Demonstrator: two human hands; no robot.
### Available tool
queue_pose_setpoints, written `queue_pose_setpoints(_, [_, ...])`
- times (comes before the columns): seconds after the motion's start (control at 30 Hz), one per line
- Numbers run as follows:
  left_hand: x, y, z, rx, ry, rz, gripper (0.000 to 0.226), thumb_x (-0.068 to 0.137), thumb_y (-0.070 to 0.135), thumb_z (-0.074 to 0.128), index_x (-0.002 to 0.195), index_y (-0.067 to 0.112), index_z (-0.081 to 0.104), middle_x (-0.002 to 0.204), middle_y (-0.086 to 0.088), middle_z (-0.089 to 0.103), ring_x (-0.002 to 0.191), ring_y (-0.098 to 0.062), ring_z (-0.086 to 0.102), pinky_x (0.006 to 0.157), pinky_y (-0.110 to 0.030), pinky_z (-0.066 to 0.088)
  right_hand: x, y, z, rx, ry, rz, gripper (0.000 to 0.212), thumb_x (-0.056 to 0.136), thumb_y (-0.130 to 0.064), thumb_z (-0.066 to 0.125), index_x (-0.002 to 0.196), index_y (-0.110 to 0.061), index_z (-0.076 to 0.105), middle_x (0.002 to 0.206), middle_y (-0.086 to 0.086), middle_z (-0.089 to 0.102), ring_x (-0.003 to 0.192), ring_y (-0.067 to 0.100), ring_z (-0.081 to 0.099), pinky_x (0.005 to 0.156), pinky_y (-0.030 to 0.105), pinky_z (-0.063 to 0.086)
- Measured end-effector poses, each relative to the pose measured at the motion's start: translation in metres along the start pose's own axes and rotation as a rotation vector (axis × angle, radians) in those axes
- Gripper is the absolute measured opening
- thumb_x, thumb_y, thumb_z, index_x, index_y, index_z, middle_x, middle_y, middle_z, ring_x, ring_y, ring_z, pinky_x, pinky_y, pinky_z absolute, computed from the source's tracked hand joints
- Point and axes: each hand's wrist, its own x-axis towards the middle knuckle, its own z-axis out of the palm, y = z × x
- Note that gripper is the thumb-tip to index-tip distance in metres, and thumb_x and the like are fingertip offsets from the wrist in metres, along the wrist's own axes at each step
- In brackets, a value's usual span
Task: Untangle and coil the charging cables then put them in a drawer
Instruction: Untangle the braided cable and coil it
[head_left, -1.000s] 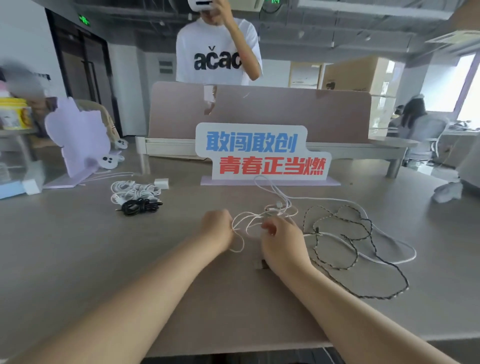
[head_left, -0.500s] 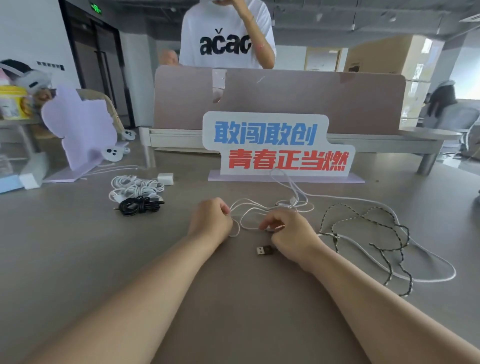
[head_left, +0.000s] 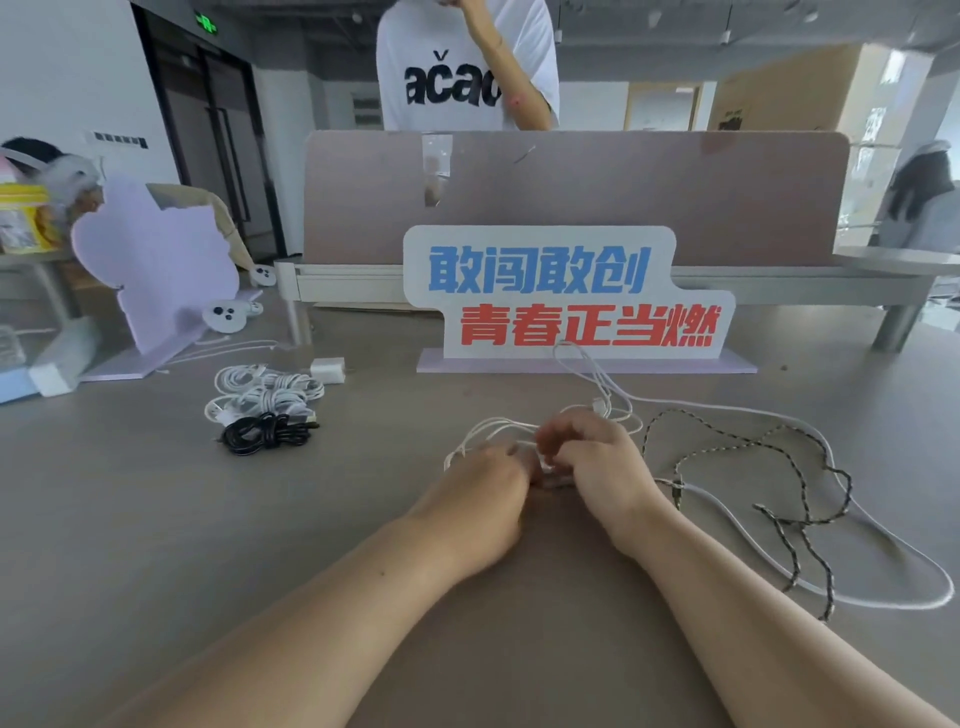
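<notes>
Both left hand (head_left: 475, 501), right hand (head_left: 605, 467) fingers (head_left: 561, 441) pinch white cable (head_left: 498, 422); loops beyond fingertips.

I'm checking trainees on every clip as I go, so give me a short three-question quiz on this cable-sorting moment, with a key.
1. True or false: the black coiled cable lies right beside the white coiled bundle on the table, off to the left of both hands.
2. What do the left hand and the right hand both grip? A) a charger plug B) the thin white cable C) a standing sign
3. Name the patterned cable lying loose on the table to the right of the right hand.
Key: 1 true; 2 B; 3 the braided cable.
</notes>
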Motion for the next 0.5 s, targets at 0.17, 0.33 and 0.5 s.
queue_pose_setpoints(0.17, [0.001,-0.028,-0.034,-0.104,0.253,-0.313,0.028,0.088,-0.006,0.041,0.106,0.015,0.048,0.096,-0.001,0.047,0.083,-0.016,0.044,0.061,-0.021,0.027,-0.011,-0.006,-0.004,-0.394,-0.109,-0.172,0.019,0.088,-0.021,0.055,0.071,-0.017,0.061,0.058,-0.004,0.053,0.051,0.009,0.042,0.050,0.021,0.033])
queue_pose_setpoints(0.33, [-0.010,-0.064,-0.052,0.026,0.307,-0.420,0.021,0.096,0.005,0.037,0.103,0.017,0.053,0.106,0.002,0.055,0.086,-0.018,0.054,0.069,-0.032,0.043,-0.010,-0.015,-0.006,-0.454,-0.013,-0.171,0.030,0.091,-0.031,0.052,0.069,-0.013,0.063,0.059,0.001,0.054,0.052,0.014,0.043,0.050,0.027,0.032])
queue_pose_setpoints(0.5, [-0.014,-0.055,-0.054,-1.047,0.270,-0.863,0.024,0.092,0.002,0.032,0.082,0.008,0.053,0.063,-0.002,0.054,0.047,-0.014,0.048,0.051,-0.025,0.033,-0.011,-0.018,-0.002,-0.553,0.010,-0.233,0.030,0.092,-0.029,0.052,0.076,-0.005,0.061,0.059,0.004,0.050,0.056,0.017,0.040,0.052,0.029,0.029])
